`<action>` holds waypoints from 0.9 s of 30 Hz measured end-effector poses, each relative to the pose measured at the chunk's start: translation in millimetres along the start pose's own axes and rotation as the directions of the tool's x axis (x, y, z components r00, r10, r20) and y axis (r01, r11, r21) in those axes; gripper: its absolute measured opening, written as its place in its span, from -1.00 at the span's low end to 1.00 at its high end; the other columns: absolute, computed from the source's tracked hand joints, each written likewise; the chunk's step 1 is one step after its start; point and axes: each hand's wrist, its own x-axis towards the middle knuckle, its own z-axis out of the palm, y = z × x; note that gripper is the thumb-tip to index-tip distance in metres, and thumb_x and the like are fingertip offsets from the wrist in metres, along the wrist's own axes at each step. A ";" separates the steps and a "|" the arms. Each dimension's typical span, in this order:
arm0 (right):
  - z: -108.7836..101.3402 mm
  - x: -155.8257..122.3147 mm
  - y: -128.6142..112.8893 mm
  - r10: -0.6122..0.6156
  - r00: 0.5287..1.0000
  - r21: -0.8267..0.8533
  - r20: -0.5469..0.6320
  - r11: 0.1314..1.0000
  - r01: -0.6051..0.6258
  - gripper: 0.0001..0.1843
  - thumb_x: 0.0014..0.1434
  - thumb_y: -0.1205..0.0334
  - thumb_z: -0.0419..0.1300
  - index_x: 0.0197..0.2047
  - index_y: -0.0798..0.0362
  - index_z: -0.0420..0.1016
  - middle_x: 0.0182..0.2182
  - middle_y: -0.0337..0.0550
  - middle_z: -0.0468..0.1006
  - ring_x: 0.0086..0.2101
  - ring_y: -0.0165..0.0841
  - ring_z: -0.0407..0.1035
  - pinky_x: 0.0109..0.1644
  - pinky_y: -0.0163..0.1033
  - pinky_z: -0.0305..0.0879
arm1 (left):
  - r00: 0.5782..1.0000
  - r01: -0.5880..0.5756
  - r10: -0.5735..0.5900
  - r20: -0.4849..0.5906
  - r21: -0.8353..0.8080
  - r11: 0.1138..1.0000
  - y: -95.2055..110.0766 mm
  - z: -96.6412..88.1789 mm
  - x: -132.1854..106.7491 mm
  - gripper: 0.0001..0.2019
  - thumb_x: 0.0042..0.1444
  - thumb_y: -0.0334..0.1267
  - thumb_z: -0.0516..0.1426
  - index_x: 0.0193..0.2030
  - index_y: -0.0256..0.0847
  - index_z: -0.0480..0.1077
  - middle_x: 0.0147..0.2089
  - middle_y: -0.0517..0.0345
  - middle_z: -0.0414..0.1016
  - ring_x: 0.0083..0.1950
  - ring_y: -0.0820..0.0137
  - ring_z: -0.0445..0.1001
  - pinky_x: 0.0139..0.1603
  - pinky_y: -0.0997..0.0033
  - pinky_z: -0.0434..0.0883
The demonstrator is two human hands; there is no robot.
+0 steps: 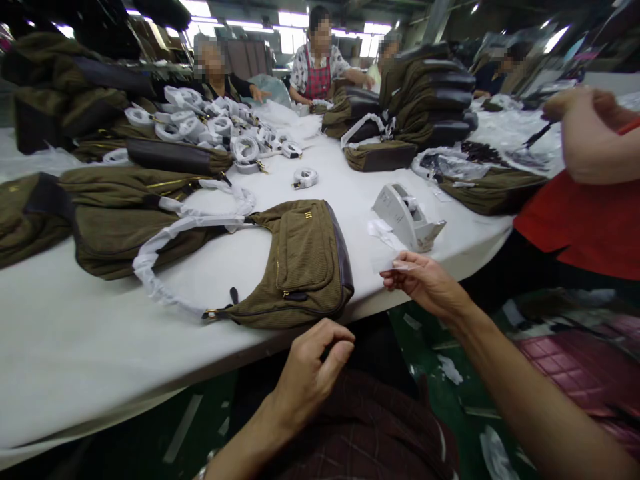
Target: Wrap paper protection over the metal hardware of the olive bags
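An olive corduroy handbag (pixel 300 267) lies at the near edge of the white table (pixel 75 347), its strap wrapped in white paper (pixel 155 260). My right hand (pixel 425 283) is at the table edge right of the bag, fingers pinched on a small clear piece of tape (pixel 383 261). Just beyond it stands a grey tape dispenser (pixel 407 217). My left hand (pixel 313 370) hovers below the bag over my lap, thumb and fingers curled together with nothing visible in them.
More olive bags (pixel 115 213) lie at the left and in stacks at the back (pixel 425 93). Several white-wrapped straps (pixel 210 123) are heaped mid-table. Other people sit across the table; a person in red (pixel 585 220) stands at the right.
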 end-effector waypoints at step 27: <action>46.7 -57.1 24.3 -0.030 0.999 -0.158 0.022 0.987 0.033 -0.66 0.03 -0.02 0.37 -0.39 0.09 0.47 -0.52 -0.20 0.56 -0.56 -0.45 0.39 -0.47 -0.35 0.36 | 0.933 0.252 -0.316 -0.175 -0.313 0.916 19.9 3.9 12.2 -0.79 0.21 -0.12 0.13 -0.34 -0.22 0.35 -0.43 0.24 0.45 -0.39 0.45 0.43 -0.29 0.48 0.37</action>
